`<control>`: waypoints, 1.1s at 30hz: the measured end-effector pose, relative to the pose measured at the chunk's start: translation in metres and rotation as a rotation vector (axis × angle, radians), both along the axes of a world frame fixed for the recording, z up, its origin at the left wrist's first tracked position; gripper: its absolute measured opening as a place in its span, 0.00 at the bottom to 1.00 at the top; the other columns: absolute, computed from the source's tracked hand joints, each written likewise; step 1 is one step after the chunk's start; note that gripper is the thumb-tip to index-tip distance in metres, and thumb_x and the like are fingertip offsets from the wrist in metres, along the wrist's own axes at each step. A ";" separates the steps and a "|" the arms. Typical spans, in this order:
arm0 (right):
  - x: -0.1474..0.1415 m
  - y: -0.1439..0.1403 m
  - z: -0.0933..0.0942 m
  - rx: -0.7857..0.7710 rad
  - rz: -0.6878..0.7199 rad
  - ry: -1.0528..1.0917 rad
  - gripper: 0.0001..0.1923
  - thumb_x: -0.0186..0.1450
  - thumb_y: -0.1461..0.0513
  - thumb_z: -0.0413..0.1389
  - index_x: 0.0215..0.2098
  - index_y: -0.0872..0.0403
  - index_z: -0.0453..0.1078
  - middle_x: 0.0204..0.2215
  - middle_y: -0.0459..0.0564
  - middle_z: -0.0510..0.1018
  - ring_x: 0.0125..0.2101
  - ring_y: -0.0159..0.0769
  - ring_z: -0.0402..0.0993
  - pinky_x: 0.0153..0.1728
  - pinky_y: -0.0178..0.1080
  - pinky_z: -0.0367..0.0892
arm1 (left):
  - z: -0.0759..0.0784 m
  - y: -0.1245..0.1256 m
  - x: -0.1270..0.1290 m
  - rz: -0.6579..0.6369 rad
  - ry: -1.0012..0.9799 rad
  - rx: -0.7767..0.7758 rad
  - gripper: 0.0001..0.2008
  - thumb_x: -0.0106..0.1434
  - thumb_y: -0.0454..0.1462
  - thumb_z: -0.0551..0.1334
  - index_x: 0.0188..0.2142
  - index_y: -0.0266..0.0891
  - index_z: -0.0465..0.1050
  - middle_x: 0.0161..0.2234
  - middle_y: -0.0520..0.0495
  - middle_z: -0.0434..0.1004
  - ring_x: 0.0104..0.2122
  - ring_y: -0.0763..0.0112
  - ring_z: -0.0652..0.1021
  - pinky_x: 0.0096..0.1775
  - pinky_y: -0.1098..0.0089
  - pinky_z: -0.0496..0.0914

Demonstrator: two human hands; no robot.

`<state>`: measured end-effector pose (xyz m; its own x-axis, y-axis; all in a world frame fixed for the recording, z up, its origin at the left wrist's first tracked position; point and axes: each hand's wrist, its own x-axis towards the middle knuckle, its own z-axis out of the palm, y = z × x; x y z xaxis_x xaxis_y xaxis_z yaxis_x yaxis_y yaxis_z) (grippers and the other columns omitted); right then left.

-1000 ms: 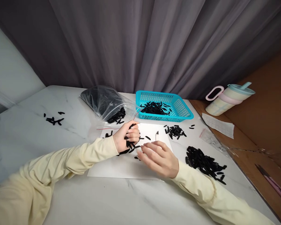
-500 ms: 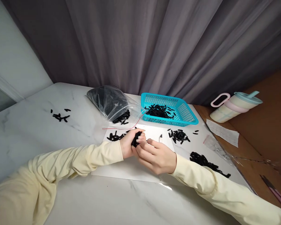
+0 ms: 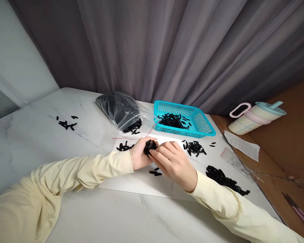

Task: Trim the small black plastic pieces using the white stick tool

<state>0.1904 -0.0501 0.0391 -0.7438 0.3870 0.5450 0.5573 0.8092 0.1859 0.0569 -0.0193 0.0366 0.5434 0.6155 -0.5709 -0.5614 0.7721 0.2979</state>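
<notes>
My left hand (image 3: 139, 156) is curled round a bunch of small, slim black pieces (image 3: 150, 147), held above a white sheet (image 3: 131, 184). My right hand (image 3: 176, 162) comes in from the right, fingers bent together and their tips against the bunch; its thumb and whatever is pinched there are hidden. A few loose black pieces (image 3: 155, 173) lie on the sheet below the hands. Another small group of black pieces (image 3: 125, 146) rests left of my left hand.
Behind the hands stand a clear bag (image 3: 119, 109) of black pieces and a blue basket (image 3: 205, 125) with more. Black piles (image 3: 195, 147) lie to the right, scattered pieces (image 3: 67, 125) far left. A red string (image 3: 152, 129), tumbler (image 3: 255, 116), paper slip (image 3: 243, 145) and pink-handled tool (image 3: 300, 212) are around.
My right hand has shifted right and turned, its fingers now over the bunch's right side. More of the bunch shows, and loose pieces on the sheet below have come into view.
</notes>
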 end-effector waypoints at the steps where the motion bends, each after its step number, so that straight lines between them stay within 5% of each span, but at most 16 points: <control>1: 0.000 0.000 0.000 -0.002 0.000 0.007 0.09 0.68 0.67 0.47 0.36 0.61 0.68 0.24 0.50 0.70 0.28 0.36 0.59 0.28 0.38 0.52 | 0.000 0.000 0.000 0.003 0.006 0.003 0.14 0.60 0.31 0.53 0.17 0.35 0.59 0.13 0.55 0.61 0.11 0.81 0.64 0.13 0.80 0.58; 11: 0.000 -0.004 -0.010 0.026 -0.002 0.033 0.09 0.67 0.65 0.48 0.30 0.59 0.66 0.21 0.48 0.67 0.25 0.35 0.57 0.28 0.38 0.53 | 0.001 0.001 -0.001 -0.039 -0.038 0.001 0.18 0.61 0.32 0.50 0.15 0.37 0.52 0.10 0.58 0.51 0.08 0.85 0.55 0.09 0.83 0.51; 17: -0.003 -0.008 -0.015 0.141 -0.119 -0.069 0.18 0.68 0.61 0.47 0.20 0.55 0.61 0.16 0.45 0.62 0.22 0.35 0.55 0.26 0.38 0.48 | -0.001 0.004 -0.002 -0.040 -0.058 -0.003 0.17 0.62 0.31 0.51 0.17 0.38 0.52 0.10 0.60 0.49 0.07 0.85 0.54 0.08 0.82 0.50; 26: -0.009 -0.022 -0.016 0.218 -0.297 -0.237 0.14 0.64 0.72 0.41 0.24 0.55 0.60 0.16 0.46 0.62 0.19 0.35 0.55 0.24 0.39 0.41 | -0.001 0.006 -0.003 -0.011 -0.075 -0.032 0.16 0.62 0.31 0.50 0.18 0.38 0.53 0.10 0.62 0.47 0.06 0.84 0.54 0.08 0.82 0.50; 33: -0.010 -0.020 -0.017 0.200 -0.299 -0.231 0.13 0.62 0.72 0.41 0.23 0.55 0.58 0.15 0.46 0.61 0.18 0.34 0.55 0.24 0.39 0.40 | 0.000 0.007 -0.004 0.019 -0.113 -0.049 0.15 0.63 0.31 0.50 0.19 0.38 0.53 0.10 0.62 0.47 0.07 0.86 0.56 0.10 0.83 0.53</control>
<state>0.1801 -0.0696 0.0222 -0.7262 0.5077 0.4636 0.6872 0.5540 0.4699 0.0524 -0.0120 0.0367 0.5946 0.5990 -0.5363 -0.6039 0.7731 0.1938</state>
